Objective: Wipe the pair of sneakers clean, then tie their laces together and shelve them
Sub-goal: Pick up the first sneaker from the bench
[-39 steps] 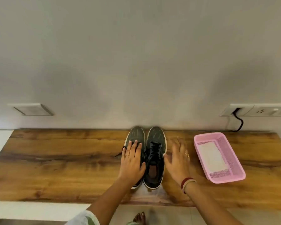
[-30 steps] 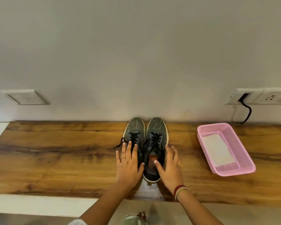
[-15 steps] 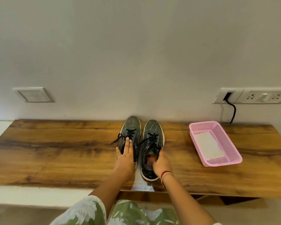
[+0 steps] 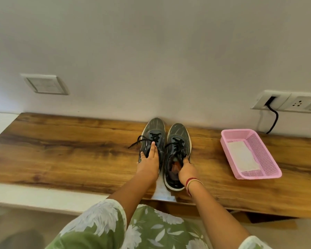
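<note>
On the wooden counter (image 4: 70, 150), whose brown top shows dark streaked grain and a glossy glare at its near edge, two dark grey sneakers stand side by side with toes to the pale wall. Both have mesh-like uppers with faint light streaks, off-white rubber soles and black laces (image 4: 155, 136); one loose lace end trails off the left sneaker (image 4: 154, 126) onto the wood. Inside the right sneaker (image 4: 179, 133) an orange-red patch on the insole is too blurred to read.

The left hand (image 4: 149, 162) rests on the left sneaker with fingers (image 4: 153, 147) straight over the tongue and thumb spread to the outer edge. The right hand (image 4: 187, 170), with red and gold bangles (image 4: 193, 182) at its wrist, has its fingers curled into the right sneaker's opening, gripping the collar.

Well to the right, a rectangular pink plastic basket (image 4: 269, 159) with perforated walls holds a flat white cloth (image 4: 241, 157). A blank white wall plate (image 4: 44, 84) sits at left, a socket strip (image 4: 294, 103) with a black cable (image 4: 274, 119) at right.

A second ago the right hand lay flat on the wood beside the shoe; now it holds the collar, and a green leaf-print garment (image 4: 133, 229) fills the foreground.
</note>
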A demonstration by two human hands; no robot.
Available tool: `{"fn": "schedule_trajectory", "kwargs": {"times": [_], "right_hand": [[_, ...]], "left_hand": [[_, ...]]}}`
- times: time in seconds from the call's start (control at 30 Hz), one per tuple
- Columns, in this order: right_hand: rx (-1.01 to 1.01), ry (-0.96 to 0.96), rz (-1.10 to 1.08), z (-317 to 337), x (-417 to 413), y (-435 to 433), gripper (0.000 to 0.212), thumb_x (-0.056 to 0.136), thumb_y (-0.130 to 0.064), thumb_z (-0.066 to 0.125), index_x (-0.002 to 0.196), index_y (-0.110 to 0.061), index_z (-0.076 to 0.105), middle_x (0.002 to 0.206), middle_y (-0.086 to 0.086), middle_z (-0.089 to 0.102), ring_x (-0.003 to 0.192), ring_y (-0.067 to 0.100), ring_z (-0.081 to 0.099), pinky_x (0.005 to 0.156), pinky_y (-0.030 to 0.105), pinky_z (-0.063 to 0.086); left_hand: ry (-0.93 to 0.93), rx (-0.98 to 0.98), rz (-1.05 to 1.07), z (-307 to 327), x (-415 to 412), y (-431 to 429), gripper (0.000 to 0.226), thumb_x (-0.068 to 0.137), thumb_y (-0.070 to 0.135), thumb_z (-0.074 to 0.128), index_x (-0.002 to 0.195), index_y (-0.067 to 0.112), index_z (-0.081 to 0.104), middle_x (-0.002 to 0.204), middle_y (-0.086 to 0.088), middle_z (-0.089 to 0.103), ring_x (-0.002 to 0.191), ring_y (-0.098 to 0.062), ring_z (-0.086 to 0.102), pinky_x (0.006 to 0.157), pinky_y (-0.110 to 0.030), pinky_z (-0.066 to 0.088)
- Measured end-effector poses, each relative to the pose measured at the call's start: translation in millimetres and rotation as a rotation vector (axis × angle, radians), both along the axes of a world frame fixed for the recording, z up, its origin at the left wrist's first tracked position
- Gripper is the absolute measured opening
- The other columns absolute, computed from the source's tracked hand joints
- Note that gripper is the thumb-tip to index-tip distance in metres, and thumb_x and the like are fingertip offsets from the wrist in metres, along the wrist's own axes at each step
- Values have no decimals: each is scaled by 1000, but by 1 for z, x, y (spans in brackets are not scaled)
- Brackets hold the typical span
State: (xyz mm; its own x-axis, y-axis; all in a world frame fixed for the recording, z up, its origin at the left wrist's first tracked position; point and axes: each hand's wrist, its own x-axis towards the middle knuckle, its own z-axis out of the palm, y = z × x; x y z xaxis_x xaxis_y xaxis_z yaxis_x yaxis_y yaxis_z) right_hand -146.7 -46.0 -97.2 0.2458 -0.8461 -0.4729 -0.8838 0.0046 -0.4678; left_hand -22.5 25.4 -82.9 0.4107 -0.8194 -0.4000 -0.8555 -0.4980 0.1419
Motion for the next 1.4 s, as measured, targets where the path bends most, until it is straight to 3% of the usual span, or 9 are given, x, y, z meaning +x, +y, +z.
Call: {"fn": "schedule_trajectory", "kwargs": {"times": [0.27, 0.43, 0.67, 1.0, 1.07, 1.13, 1.23, 1.33, 1.4], "right_hand": [[31, -85, -15, 6, -18, 12, 62, 87, -1, 49, 142, -25, 35, 122, 12, 58, 107, 30, 56, 91, 39, 48], [57, -102, -9, 17, -32, 29, 58, 88, -3, 48, 141, -23, 36, 123, 11, 58, 108, 30, 56, 92, 39, 47], [40, -141, -87, 24, -47, 32, 54, 92, -6, 43, 142, -24, 35, 125, 11, 57, 110, 29, 55, 91, 35, 45], [5, -105, -93, 21, -47, 20, 45, 97, -19, 42, 140, -21, 33, 122, 10, 59, 108, 30, 57, 89, 34, 45], [38, -155, -100, 20, -48, 22, 45, 97, -22, 44, 140, -19, 32, 126, 11, 56, 111, 30, 55, 93, 36, 45], [20, -200, -123, 22, -53, 25, 48, 97, -28, 46, 141, -17, 32, 135, 12, 47, 117, 31, 51, 97, 40, 43], [-92, -274, -161, 32, -65, 26, 53, 96, -32, 47, 144, -17, 28, 145, 12, 30, 125, 32, 43, 102, 42, 39], [-182, -367, -172, 47, -72, 25, 47, 96, -26, 50, 140, -21, 36, 143, 11, 30, 125, 31, 43, 101, 40, 40], [-211, -423, -144, 54, -73, 26, 42, 95, -19, 51, 135, -21, 42, 140, 10, 32, 121, 28, 46, 101, 39, 42]], "left_hand": [[11, -120, -55, 17, 11, 34, 89, 91, 9, 59, 153, 16, -3, 157, 1, -24, 122, -31, 49, 84, -33, 53], [-12, -117, 9, 25, 17, 57, 93, 90, 12, 61, 153, 17, -7, 158, -6, -21, 122, -30, 51, 89, -33, 52], [-89, -93, 43, 26, 25, 76, 92, 91, 20, 61, 152, 15, -7, 159, -10, -15, 109, -29, 59, 78, -30, 52], [-62, -111, 71, 23, 30, 84, 95, 89, 24, 64, 152, 23, -6, 159, -13, -10, 113, -28, 57, 83, -30, 52], [-28, -84, 97, 24, 30, 85, 98, 87, 27, 67, 152, 21, -6, 158, -15, -16, 129, -33, 44, 96, -34, 47], [-34, -90, 104, 29, 23, 86, 99, 86, 35, 67, 152, 18, -5, 157, -17, -18, 144, -37, 16, 112, -40, 33], [61, -348, 71, 42, -6, 84, 85, 88, 37, 64, 152, 21, 10, 159, -8, -6, 147, -28, 7, 117, -41, 22], [316, -701, 34, 58, -47, 68, 69, 89, 32, 63, 147, 22, 26, 150, 2, 24, 133, -4, 26, 109, -22, 25], [400, -791, 6, 60, -73, 49, 57, 90, 31, 61, 139, 19, 34, 138, 3, 38, 119, 1, 35, 98, -16, 32]]}}
